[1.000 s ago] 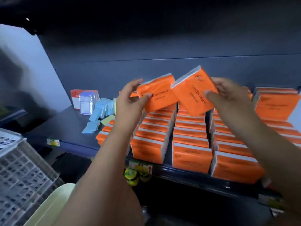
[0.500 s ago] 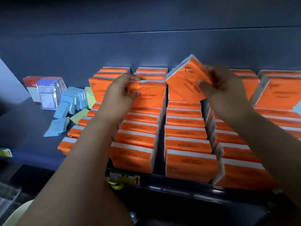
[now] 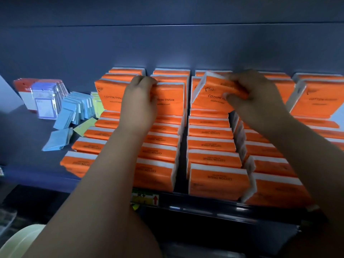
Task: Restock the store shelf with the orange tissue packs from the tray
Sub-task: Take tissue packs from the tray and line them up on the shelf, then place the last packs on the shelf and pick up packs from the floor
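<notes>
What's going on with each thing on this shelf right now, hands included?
Left hand: grips upright pack at its top edge.
Right hand: pinches tilted pack, not yet seated in its row.
Stocked rows: orange packs filed front to back.
Blue packets: leaning in a row, one fallen flat.

A shop aisle: identical orange plastic-wrapped tissue packs (image 3: 210, 144) stand in tight rows on a dark blue metal display shelf (image 3: 24, 146), a green-and-red paper price tag (image 3: 145, 199) on its front rail, small pale blue packets (image 3: 74, 107) ranged alongside.
</notes>
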A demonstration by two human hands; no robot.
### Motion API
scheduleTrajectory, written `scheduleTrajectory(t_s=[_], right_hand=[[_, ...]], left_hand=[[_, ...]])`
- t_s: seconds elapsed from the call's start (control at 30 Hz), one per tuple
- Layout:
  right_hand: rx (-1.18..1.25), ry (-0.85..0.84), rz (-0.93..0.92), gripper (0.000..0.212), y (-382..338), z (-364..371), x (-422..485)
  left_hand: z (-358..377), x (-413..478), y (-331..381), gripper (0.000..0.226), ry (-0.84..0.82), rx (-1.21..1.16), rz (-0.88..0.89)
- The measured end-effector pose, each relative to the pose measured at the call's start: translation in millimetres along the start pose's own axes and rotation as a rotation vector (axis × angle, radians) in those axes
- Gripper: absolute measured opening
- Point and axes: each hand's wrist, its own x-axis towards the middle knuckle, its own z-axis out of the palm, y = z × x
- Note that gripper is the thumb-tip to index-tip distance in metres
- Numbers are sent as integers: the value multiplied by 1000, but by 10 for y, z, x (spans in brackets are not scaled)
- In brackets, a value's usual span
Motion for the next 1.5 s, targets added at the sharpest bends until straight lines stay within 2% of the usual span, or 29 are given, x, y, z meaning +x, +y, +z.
scheduleTrajectory(t_s=[0.23, 0.7, 0.87, 1.0, 1.17, 1.3, 1.5], right_hand=[[2, -23, -15, 36, 13, 59, 11], [-149, -52, -77, 38, 109, 245, 91], [-180, -12, -74, 37, 72, 299, 102], [-281, 53, -95, 35, 26, 316, 64], [-362, 41, -76, 41, -55, 317, 27], [-317, 48, -65, 49, -164, 255, -74], [-263, 40, 3, 47, -200, -25, -371]], left_hand=[[115, -19, 92, 49, -40, 163, -32], [227, -10, 196, 57, -38, 200, -50], [209, -24, 307, 56, -3, 200, -16], [194, -28, 444, 42, 58, 165, 69], [192, -76, 592, 33, 20, 130, 116], [212, -102, 715, 42, 0, 145, 108], [256, -128, 1141, 47, 16, 47, 138]])
